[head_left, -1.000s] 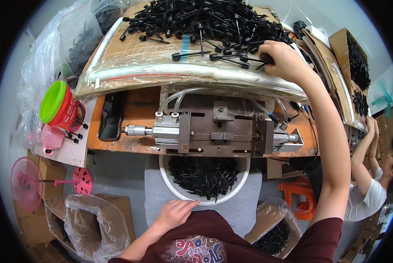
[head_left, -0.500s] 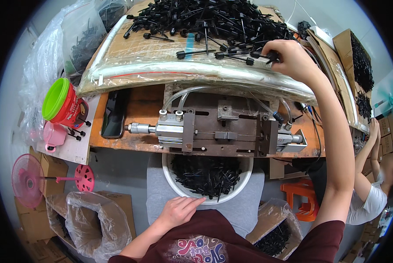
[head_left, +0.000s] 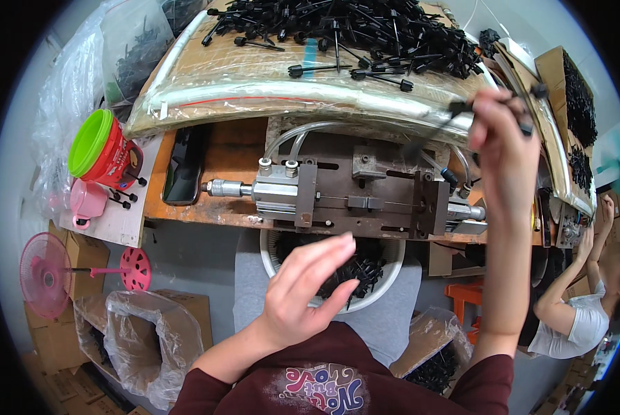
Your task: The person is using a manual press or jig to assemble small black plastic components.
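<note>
While we look left to right, one pink fan [head_left: 45, 275] comes first, then one pink cup [head_left: 88, 199] and one red bucket [head_left: 106, 166] with printed lettering. Our left hand [head_left: 303, 294], thumb apart from loosely straightened fingers, appears empty before one white basket [head_left: 386, 287]; our shirt [head_left: 261, 389] bears coloured words. Past one metal jig [head_left: 363, 202], our right hand [head_left: 504, 138] curls round black parts [head_left: 460, 107], too blurred to count, right of one heap [head_left: 365, 34].
</note>
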A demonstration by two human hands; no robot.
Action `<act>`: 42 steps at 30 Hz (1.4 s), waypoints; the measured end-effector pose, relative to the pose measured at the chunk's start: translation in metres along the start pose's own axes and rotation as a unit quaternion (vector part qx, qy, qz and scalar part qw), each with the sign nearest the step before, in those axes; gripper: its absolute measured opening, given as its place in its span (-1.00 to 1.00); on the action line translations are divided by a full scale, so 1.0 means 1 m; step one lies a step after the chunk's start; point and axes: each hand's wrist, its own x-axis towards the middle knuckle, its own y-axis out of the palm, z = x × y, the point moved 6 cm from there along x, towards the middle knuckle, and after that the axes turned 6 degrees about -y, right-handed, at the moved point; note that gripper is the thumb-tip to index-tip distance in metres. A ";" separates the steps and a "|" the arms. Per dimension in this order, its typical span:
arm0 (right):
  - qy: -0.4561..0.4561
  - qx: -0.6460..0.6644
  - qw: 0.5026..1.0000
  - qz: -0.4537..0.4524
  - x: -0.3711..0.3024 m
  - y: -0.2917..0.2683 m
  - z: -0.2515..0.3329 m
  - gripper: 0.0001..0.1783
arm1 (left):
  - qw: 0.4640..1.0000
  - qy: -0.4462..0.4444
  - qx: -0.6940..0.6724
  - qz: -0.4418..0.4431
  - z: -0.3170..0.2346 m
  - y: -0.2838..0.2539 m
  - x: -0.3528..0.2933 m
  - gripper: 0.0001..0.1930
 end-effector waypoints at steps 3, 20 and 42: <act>0.121 0.113 0.986 -0.008 -0.064 0.011 -0.012 -0.82 | 0.999 -0.017 -0.026 0.008 -0.003 0.003 0.012 -0.42; 0.089 -0.001 0.992 -0.086 -0.142 -0.008 -0.016 -0.84 | 0.987 0.016 0.137 0.076 0.011 0.025 0.008 -0.66; -0.117 -0.236 0.964 -0.024 -0.176 -0.005 0.002 -0.57 | 0.952 0.044 0.282 0.110 0.029 0.060 0.019 -0.77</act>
